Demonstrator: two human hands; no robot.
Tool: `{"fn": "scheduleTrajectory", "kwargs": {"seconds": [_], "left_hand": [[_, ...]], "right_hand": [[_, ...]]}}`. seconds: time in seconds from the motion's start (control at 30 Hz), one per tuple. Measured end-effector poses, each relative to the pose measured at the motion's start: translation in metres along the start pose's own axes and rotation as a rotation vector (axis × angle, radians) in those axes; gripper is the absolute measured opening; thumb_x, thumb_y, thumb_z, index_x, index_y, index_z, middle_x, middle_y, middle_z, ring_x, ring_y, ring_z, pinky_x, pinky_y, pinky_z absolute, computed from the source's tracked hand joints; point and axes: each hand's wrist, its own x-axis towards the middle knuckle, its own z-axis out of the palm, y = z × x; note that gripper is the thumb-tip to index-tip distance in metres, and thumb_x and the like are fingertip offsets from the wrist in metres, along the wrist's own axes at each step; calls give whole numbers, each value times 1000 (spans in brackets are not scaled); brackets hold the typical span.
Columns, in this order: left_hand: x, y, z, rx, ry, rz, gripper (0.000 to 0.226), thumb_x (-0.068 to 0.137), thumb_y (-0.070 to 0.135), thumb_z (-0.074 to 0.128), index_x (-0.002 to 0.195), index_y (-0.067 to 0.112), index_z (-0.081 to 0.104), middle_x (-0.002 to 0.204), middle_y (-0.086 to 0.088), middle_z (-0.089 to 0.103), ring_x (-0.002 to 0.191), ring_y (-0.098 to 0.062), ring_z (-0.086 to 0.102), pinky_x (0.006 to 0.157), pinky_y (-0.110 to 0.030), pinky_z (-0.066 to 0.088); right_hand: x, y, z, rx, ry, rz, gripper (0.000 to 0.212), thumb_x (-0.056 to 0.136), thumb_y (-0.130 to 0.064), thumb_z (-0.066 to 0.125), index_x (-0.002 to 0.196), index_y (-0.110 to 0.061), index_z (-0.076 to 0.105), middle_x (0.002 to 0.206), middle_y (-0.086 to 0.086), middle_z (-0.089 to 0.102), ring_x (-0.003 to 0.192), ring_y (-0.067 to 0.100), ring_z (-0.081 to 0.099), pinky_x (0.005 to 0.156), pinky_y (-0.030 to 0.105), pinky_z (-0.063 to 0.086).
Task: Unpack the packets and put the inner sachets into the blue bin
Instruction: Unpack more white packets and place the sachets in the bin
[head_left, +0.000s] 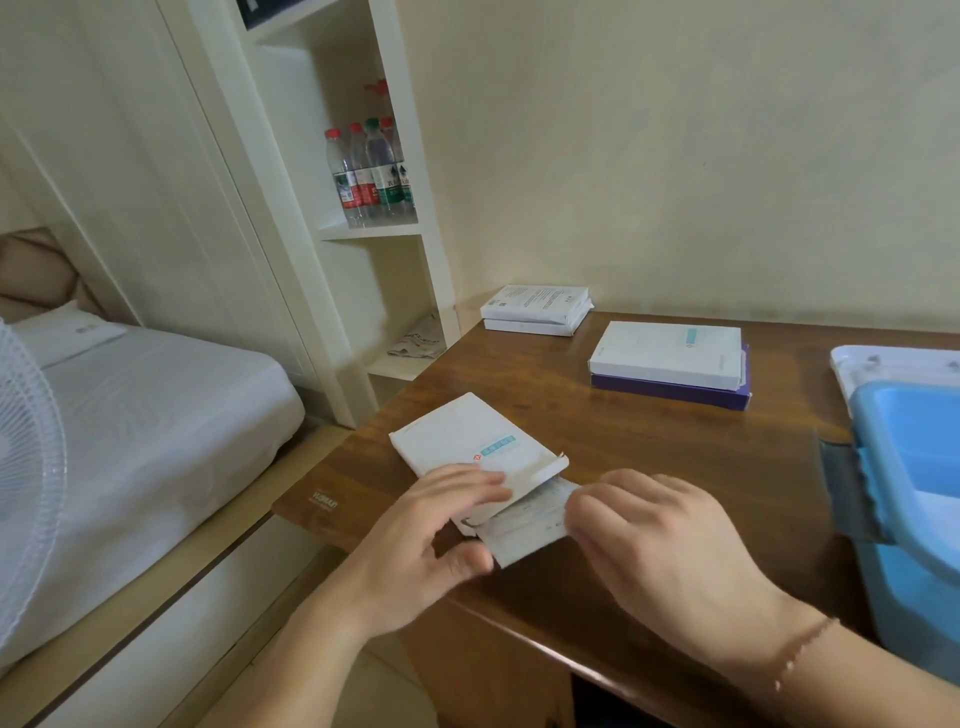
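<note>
A white packet (462, 441) with a torn-open end lies near the front left corner of the wooden table (649, 441). My left hand (426, 540) grips that packet at its open end, fingers on top and thumb below. A stack of white inner sachets (524, 525) sticks partly out of the opening. My right hand (660, 545) pinches the sachets at their right edge. The blue bin (914, 467) stands at the table's right edge, only partly in view.
Two more white packets (537, 309) are stacked at the table's back corner. Another white packet (667, 353) lies on a purple box (670, 392) mid-table. A white lid (893, 364) sits behind the bin. A shelf with water bottles (371, 171), a bed and a fan are to the left.
</note>
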Motion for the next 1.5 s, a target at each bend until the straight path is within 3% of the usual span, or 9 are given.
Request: {"fn": "scheduleTrajectory", "kwargs": {"seconds": [0.1,0.2,0.27,0.37,0.53,0.77,0.87,1.2,1.5], "left_hand": [[7,19,12,36,95,4,52,75,58,73,123,41,62,123,32,58,121,7,50,100,-19,45],[19,35,24,-99,359,-126,22,85,28,74,107,28,73,96,25,69,92,-3,67,74,-20,57],[26,44,23,-291,508,-161,16,83,26,76,98,30,73,85,26,70,87,0,68,63,-17,55],[32,59,14,-750,577,-263,38,70,36,76,106,33,66,105,16,71,103,-8,66,77,-36,60],[36,77,13,-1007,505,-267,46,68,28,76,112,29,65,106,4,72,104,-18,69,85,-47,59],[46,87,-29,-1056,375,-72,29,83,38,63,107,24,72,100,-3,73,92,-18,69,71,-29,56],[59,102,-61,-939,226,98,53,74,39,79,122,22,64,104,-6,72,91,-21,69,70,-29,57],[126,212,-20,-759,-96,319,50,84,-6,66,124,22,61,91,-11,70,84,-20,68,73,-28,56],[178,254,78,-41,-44,339,4,84,25,73,85,29,73,81,2,71,72,-11,63,72,-28,52]], "right_hand": [[17,5,-10,51,78,79,8,88,-19,60,81,-20,65,78,-3,67,71,21,63,50,35,51],[30,6,-20,144,167,183,8,91,-24,62,97,-23,66,94,-6,70,85,16,65,61,32,57],[31,5,-25,369,245,462,39,86,-35,70,122,-29,56,115,-12,61,102,8,59,81,25,53],[26,4,-31,796,149,938,72,71,-56,70,133,-40,36,125,-21,50,108,2,53,90,26,51],[9,2,-33,1283,5,1053,45,80,-30,74,123,-24,63,111,-10,72,94,12,72,77,41,62],[5,-2,-76,1147,70,1032,35,80,-23,75,112,-31,65,106,-14,73,86,6,73,64,32,62],[-2,3,-110,1138,109,961,26,84,-18,73,109,-24,69,96,-9,76,83,13,74,64,35,61],[-53,74,-218,864,317,977,46,81,-7,71,120,-30,61,73,4,69,58,26,64,52,34,55],[-105,137,-235,375,14,1148,24,88,-2,65,90,-25,72,90,5,69,64,24,71,52,29,58]]}}
